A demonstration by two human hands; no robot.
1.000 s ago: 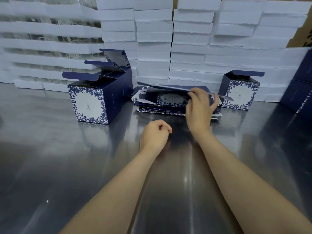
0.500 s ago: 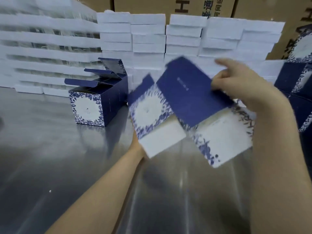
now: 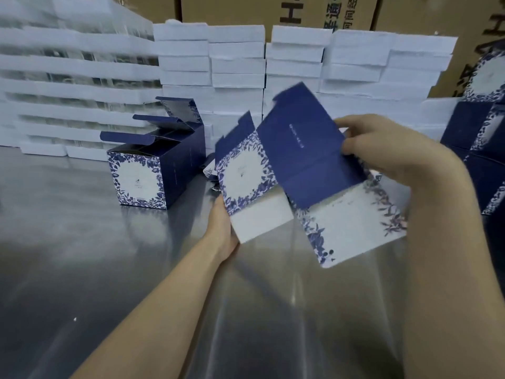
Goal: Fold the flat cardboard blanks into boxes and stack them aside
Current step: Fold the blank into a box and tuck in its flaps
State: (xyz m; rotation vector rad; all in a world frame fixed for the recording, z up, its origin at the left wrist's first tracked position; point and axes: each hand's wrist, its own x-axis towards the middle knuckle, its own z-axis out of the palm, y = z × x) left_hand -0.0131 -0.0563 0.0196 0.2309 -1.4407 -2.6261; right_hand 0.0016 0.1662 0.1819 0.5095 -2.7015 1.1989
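Above the steel surface (image 3: 82,269), in front of my chest, I hold one blank (image 3: 300,165) in the air, tilted, its flower-printed panels and plain blue panel facing me and a white flap hanging at each lower end. My left hand (image 3: 222,228) holds it at the lower left edge, with the fingers hidden behind the card. My right hand (image 3: 382,151) pinches the right edge of the blue panel, thumb on the front, fingers curled.

To the left, well apart from the blank, folded boxes (image 3: 153,170) stand in a row on the surface, touching each other. Their tops are open with the flaps standing up, and the inside of the nearest one lies in shadow. At the right edge of the view more blue boxes (image 3: 478,138) are piled up.

The blank blocks most of what lies behind it; only a corner of printed card (image 3: 209,170) shows past its left side. Along the back of the surface run stacks (image 3: 237,64) of white flat pieces, and behind those stand brown cartons (image 3: 300,9) with dark lettering.
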